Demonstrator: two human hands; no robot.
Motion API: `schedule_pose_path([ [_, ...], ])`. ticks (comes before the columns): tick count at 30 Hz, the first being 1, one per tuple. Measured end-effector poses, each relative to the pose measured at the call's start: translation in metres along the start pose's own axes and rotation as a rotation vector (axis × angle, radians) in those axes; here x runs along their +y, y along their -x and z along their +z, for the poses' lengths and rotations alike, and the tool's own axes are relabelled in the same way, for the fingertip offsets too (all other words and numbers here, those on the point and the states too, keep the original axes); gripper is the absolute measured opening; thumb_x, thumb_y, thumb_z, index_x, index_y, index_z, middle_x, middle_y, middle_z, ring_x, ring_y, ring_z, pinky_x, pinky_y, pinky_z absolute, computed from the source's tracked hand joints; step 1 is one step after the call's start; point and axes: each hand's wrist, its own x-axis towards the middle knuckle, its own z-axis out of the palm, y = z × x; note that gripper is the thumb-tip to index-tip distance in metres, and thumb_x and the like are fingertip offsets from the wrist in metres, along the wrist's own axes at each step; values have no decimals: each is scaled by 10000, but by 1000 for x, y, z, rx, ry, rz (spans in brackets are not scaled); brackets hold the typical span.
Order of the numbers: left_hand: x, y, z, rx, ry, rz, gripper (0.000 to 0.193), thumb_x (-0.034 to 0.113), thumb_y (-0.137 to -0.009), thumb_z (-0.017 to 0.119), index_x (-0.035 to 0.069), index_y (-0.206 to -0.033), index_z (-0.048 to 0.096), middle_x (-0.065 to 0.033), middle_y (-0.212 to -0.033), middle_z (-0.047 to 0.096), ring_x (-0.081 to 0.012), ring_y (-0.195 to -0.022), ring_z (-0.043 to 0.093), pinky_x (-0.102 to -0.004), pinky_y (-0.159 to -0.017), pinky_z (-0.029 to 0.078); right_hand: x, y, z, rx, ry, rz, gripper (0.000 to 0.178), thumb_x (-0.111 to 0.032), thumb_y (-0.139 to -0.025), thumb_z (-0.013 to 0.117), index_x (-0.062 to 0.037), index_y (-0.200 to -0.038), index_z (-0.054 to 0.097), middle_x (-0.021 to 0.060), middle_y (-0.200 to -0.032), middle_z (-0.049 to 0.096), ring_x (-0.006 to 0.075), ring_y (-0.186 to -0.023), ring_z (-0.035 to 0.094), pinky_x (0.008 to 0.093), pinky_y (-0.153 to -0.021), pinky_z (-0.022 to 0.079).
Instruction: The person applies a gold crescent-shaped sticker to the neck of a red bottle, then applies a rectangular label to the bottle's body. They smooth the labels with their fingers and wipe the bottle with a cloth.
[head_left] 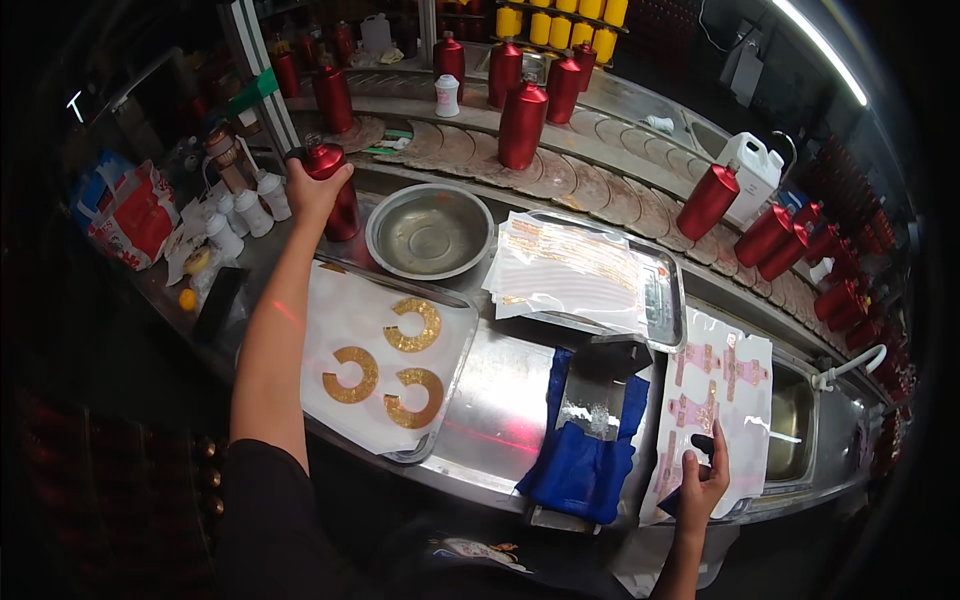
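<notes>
My left hand [318, 190] is wrapped round the shoulder of a glossy red bottle [343, 215], upright at the left beside a round metal basin [430, 235]. At the right, my right hand [702, 480] is over a white sheet of pink-and-gold decals [745, 425], index finger and thumb apart. Something black covers a fingertip there. A small dark patch beside that hand is too unclear to name. Between the hands, a blue cloth [580, 470] drapes over a metal stand. Gold C-shaped decals [412, 325] lie on a white sheet in a tray [455, 375] below my left hand.
Gold-striped decal sheets [565, 265] are stacked on another metal tray [660, 300]. Behind them, a curved slatted conveyor [590, 185] carries red bottles [523, 125]. White bottles [250, 210] and a red-and-white bag [135, 215] stand far left. A sink [793, 425] with a tap [850, 367] is at right.
</notes>
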Motion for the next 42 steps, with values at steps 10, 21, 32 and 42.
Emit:
schedule_pose_path([
  [10, 79, 63, -130, -42, 758, -142, 529, 324, -810, 848, 49, -1148, 549, -86, -1067, 667, -207, -967, 673, -375, -889, 551, -5, -8, 28, -145, -305, -29, 563, 8, -914, 620, -13, -1463, 499, 98, -1190, 638, 36, -815, 567, 162, -686, 448],
  [21, 147, 197, -130, -621, 1249, -949, 506, 542, -917, 660, 95, -1152, 639, -93, -1133, 702, -256, -1001, 694, -440, -863, 602, -95, 22, 75, -557, -363, -199, 595, -92, -859, 727, -46, -1426, 551, 64, -1043, 661, 39, -585, 403, 207, -544, 367],
  [32, 194, 279, -118, -521, 653, 75, 686, 389, -735, 878, 59, -1248, 565, -105, -1111, 652, -263, -948, 666, -357, -818, 547, -94, 24, 91, -501, -176, -465, 641, -144, -819, 768, -85, -1422, 561, 87, -773, 528, 187, -602, 477, 313, -570, 411],
  [42, 198, 285, -132, -746, 566, 316, 986, 584, -757, 805, 8, -1447, 399, -241, -1350, 514, -386, -1278, 513, -459, -1101, 390, -88, -36, 64, -470, -165, -361, 623, -87, -819, 732, -59, -1419, 564, 73, -955, 650, 69, -559, 449, 252, -519, 370],
])
